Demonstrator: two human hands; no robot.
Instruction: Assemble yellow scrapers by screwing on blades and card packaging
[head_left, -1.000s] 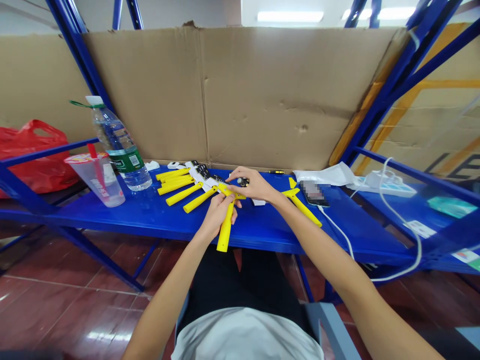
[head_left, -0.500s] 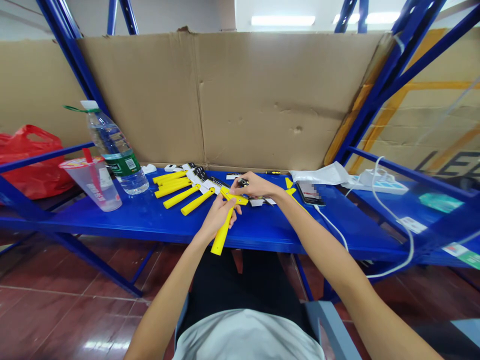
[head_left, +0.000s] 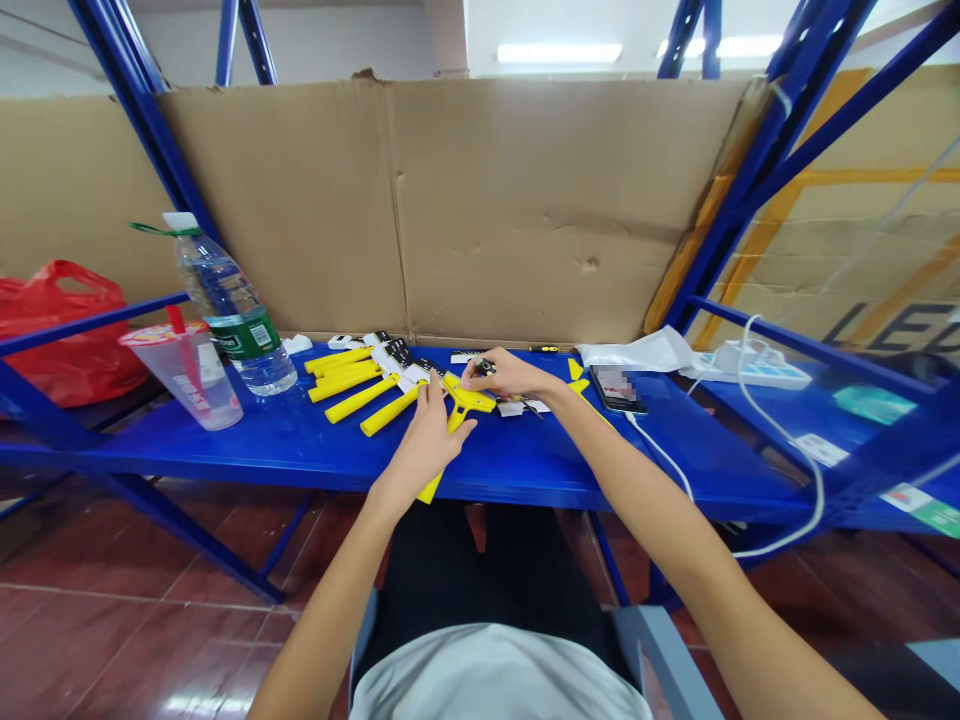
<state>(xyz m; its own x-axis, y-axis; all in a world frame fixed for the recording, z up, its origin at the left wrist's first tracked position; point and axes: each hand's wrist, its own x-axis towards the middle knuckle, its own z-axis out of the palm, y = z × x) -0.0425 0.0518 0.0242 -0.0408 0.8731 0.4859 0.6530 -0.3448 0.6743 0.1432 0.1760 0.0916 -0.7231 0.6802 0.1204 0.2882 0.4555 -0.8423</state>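
Left hand: laid over the handle of the yellow T-shaped tool (head_left: pixel 469 398), thumb out to the side; whether the left hand (head_left: pixel 420 446) is closed on it, I cannot tell.
Right hand: fingers bent around a small dark tool (head_left: pixel 487 368); the right hand (head_left: pixel 513 373) is at the upper end of the yellow T-shaped tool.
Yellow T-shaped tool: between the 2 hands, its head away from the person, its handle slanting down to the worktop's front edge.
Yellow handles: at least 4 yellow handles (head_left: pixel 358 400) fanned out left of the hands, with black-and-white pieces (head_left: pixel 395 352) at their far ends.
Worktop: blue worktop (head_left: pixel 517 450), cardboard (head_left: pixel 495 210) upright along its back.
Far left: 1 clear bottle (head_left: pixel 244 340), tilted, just beside 1 plastic cup (head_left: pixel 208 385) with a red straw.
Right side: 1 phone (head_left: pixel 613 390) with a white cable (head_left: pixel 666 455) attached, near a white packet (head_left: pixel 637 352).
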